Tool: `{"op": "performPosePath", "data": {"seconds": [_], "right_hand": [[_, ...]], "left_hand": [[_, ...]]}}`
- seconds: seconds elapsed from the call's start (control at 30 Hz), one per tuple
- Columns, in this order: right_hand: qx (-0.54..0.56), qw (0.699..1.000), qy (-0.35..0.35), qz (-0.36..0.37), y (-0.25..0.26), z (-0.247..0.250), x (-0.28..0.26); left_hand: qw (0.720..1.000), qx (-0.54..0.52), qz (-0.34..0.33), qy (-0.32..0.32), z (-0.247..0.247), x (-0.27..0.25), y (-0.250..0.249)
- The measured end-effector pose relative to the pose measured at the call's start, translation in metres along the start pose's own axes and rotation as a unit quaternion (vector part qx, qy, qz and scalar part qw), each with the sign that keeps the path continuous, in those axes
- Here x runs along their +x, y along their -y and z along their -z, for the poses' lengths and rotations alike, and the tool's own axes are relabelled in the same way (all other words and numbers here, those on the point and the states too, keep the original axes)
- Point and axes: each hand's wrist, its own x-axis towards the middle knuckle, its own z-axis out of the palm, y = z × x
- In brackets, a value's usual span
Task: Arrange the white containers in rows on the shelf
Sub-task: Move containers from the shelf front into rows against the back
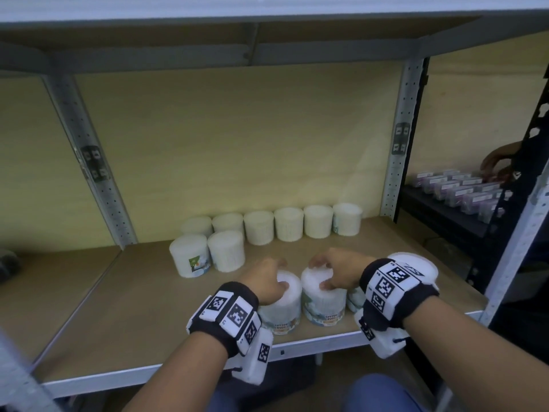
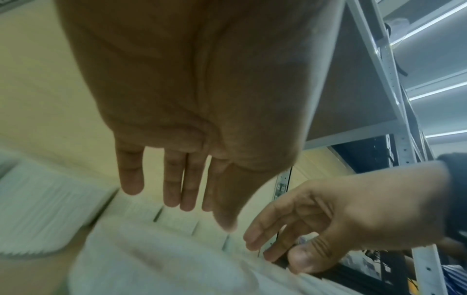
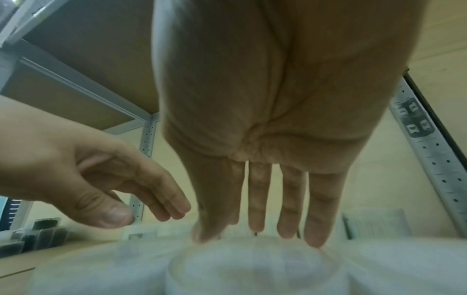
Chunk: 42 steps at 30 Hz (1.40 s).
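The shelf [image 1: 124, 295] carries a back row of six white containers [image 1: 288, 223] against the rear panel, and a second row begun at its left end with two containers [image 1: 208, 255] standing just in front. You appear to be at the pick-up step for the next pair: four unplaced containers stand near the front edge, two under your hands and two more partly hidden behind your right wrist [image 1: 416, 264].

Your left hand [image 1: 263, 282] sits over the top of the left front container [image 1: 280, 309], thumb on the near rim and fingers reaching down past the far rim; the left wrist view shows them fairly straight and close together, so I cannot tell whether the grip has closed. Your right hand [image 1: 335, 270] sits likewise over the right front container [image 1: 323, 297], thumb at the near rim, fingers slightly parted over the far side; closure again cannot be confirmed.

The two front containers stand upright, side by side and nearly touching. The next move likely calls for a firm grip, a clean lift, and placement immediately right of the second row's two.
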Motion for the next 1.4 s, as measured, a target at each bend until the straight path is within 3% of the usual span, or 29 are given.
{"op": "performPosePath", "data": {"seconds": [0.17,0.27,0.6,0.9,1.03,1.1,1.4], "right_hand": [[0.038,0.995,-0.09,0.008,0.021,0.009,0.02],[0.051,0.992,-0.116,0.023,0.04,0.012,0.036],[0.015,0.994,-0.091,0.065,0.111,0.019,0.12],[-0.046,0.996,-0.043,0.059,0.157,0.016,0.196],[-0.088,0.996,0.007,0.01,0.163,0.005,0.212],[-0.095,0.995,0.036,-0.01,0.164,0.002,0.214],[-0.087,0.995,-0.032,0.025,0.164,0.002,0.221]], "left_hand": [[1.0,-0.011,0.012,0.017,0.033,-0.001,0.025],[0.999,-0.003,0.048,-0.004,0.05,-0.002,0.055],[0.985,-0.016,0.136,-0.101,0.087,0.031,0.146],[0.983,0.003,0.157,-0.097,0.09,0.071,0.188],[0.985,0.037,0.159,-0.051,0.08,0.071,0.197],[0.985,0.041,0.155,-0.058,0.076,0.069,0.201],[0.982,0.069,0.159,-0.08,0.073,0.071,0.204]]}}
